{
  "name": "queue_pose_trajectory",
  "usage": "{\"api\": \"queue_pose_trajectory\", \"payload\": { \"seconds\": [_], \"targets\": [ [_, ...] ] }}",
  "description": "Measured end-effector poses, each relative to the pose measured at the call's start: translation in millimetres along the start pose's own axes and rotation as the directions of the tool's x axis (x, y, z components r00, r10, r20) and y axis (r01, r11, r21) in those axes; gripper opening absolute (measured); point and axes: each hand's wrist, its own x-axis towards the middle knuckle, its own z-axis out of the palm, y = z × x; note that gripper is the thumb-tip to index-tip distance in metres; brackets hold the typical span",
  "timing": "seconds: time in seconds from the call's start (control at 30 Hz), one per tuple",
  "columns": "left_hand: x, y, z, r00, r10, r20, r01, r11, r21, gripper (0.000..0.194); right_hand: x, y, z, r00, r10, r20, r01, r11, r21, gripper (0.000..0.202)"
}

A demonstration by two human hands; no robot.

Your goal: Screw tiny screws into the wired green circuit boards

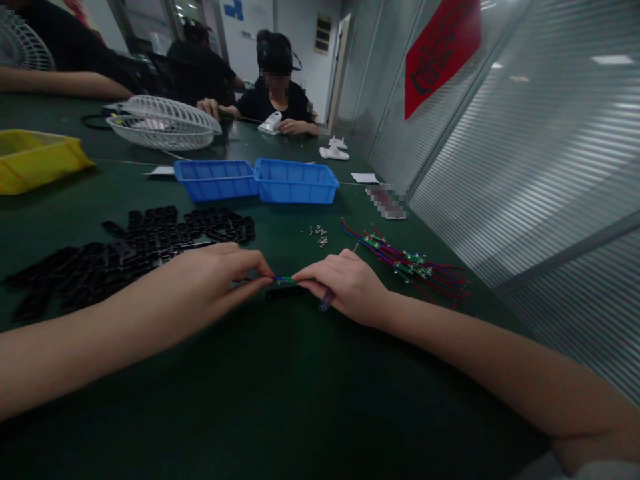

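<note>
Presently pinching a small board (287, 279) above the desk (300, 387), just by a black part (283, 293): with thumb and finger of the right hand (353, 283) pressed on one end, and of the left hand (215, 267) on the blue wires (277, 278) at the other. Could strain the joints through uneven pulling, or twist and drop the board if loosened on one side. Could also scatter the screws (323, 235) with a stray sweep of the right hand or of the purple piece (327, 300) tucked there. Pointing wires-first toward the left hand, long axis running left to right, nearly level; too small to tell which face is up.
</note>
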Motion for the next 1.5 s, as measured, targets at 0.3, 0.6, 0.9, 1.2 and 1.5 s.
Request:
{"api": "queue_pose_trajectory", "payload": {
  "seconds": [0.3, 0.6, 0.9, 1.2, 1.5],
  "targets": [
    [-1.7, 2.4, 12.8, 0.994, 0.106, -0.02, -0.105, 0.993, 0.06, 0.025, -1.9, 1.2, 3.9, 0.999, -0.042, 0.013, 0.042, 0.998, 0.056, 0.018],
    [0.8, 0.7, 25.8, 0.983, 0.18, -0.049, -0.173, 0.977, 0.122, 0.028, 0.2, 2.0, 5.7, 0.998, -0.049, 0.032, 0.045, 0.994, 0.102, 0.013],
    [4.2, 4.0, 34.9, 0.977, 0.209, -0.041, -0.206, 0.977, 0.063, 0.022, -0.3, 0.8, 4.0, 0.998, -0.011, 0.068, 0.005, 0.996, 0.092, 0.018],
    [2.3, 3.8, 44.8, 0.959, 0.265, -0.103, -0.249, 0.957, 0.146, 0.022, 2.2, -0.5, 2.1, 0.994, 0.002, 0.113, -0.01, 0.997, 0.072, 0.021],
    [2.2, 1.4, 47.3, 0.89, 0.414, -0.191, -0.325, 0.869, 0.372, 0.018, 3.2, -3.9, 0.2, 0.993, 0.056, 0.108, -0.07, 0.989, 0.129, 0.024]
  ]
}}
